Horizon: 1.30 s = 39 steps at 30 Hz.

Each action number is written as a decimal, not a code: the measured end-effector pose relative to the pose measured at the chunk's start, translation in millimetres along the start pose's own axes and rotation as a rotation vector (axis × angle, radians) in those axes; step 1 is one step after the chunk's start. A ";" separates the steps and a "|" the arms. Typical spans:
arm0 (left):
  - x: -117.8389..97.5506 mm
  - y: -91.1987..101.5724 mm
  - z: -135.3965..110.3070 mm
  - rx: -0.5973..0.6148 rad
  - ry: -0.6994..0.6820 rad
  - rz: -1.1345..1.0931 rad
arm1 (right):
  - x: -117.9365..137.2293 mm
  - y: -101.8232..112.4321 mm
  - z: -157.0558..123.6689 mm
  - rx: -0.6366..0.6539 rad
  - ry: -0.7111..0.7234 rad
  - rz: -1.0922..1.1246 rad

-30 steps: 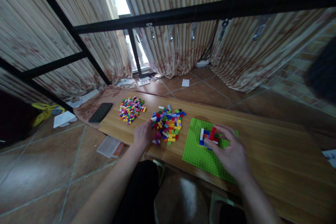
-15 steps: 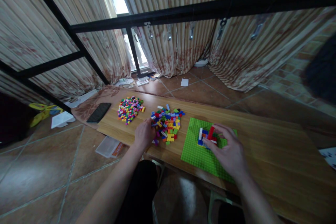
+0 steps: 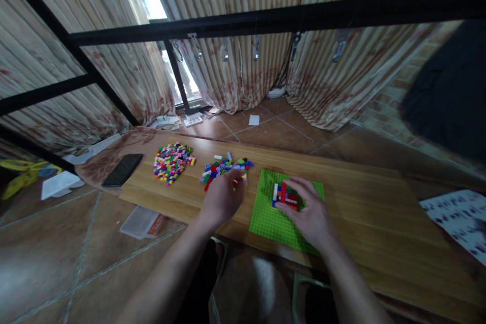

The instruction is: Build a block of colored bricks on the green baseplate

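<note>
A green baseplate (image 3: pixel 268 217) lies on the wooden board (image 3: pixel 364 212), and a small block build (image 3: pixel 283 195) in red, white and blue stands on it. My right hand (image 3: pixel 309 215) rests on the plate, its fingers curled against the right side of the build. My left hand (image 3: pixel 224 197) lies over the near part of the mixed brick pile (image 3: pixel 222 166), fingers bent down into the bricks; what they hold, if anything, is hidden. A second pile of smaller bricks (image 3: pixel 171 161) sits further left.
A black phone (image 3: pixel 122 170) lies at the board's left end. A clear plastic box (image 3: pixel 142 221) and a white lid (image 3: pixel 59 185) are on the tiled floor. A black metal frame (image 3: pixel 266 12) crosses in front of striped curtains. Printed paper (image 3: pixel 459 220) lies at the right.
My left hand has moved right, onto the brick pile. My right hand has lowered the red brick onto the build and now presses against it. The view has shifted right.
</note>
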<state>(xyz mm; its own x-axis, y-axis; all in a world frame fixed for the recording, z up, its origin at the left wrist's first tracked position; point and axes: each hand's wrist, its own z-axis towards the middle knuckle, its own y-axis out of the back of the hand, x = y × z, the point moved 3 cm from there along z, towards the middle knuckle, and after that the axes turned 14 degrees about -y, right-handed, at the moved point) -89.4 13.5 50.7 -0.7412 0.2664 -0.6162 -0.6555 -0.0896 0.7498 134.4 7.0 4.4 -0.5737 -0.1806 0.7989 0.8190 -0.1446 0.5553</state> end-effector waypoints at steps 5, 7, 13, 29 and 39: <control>-28.6 -69.0 8.6 0.212 -0.077 -0.718 | -0.1 3.5 -0.5 0.012 -0.008 -0.007; -31.7 -85.0 8.4 0.215 -0.042 -0.900 | -1.5 5.3 -1.0 0.019 -0.013 -0.014; -28.0 -94.3 5.7 0.232 0.005 -1.007 | -3.8 9.2 -4.2 0.073 -0.046 -0.050; 2.3 -65.1 12.3 0.052 -0.082 -0.605 | 4.6 -15.1 -6.4 0.084 0.042 -0.097; 126.6 50.3 24.0 -0.434 0.327 -0.118 | 26.3 -54.7 -10.2 0.048 0.189 -0.220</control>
<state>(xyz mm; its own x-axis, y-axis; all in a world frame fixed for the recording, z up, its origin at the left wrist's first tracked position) -212.7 65.7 16.2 -0.6204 -0.0069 -0.7843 -0.6849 -0.4824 0.5460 74.3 0.3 -7.4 -0.7262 -0.3290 0.6037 0.6721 -0.1553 0.7240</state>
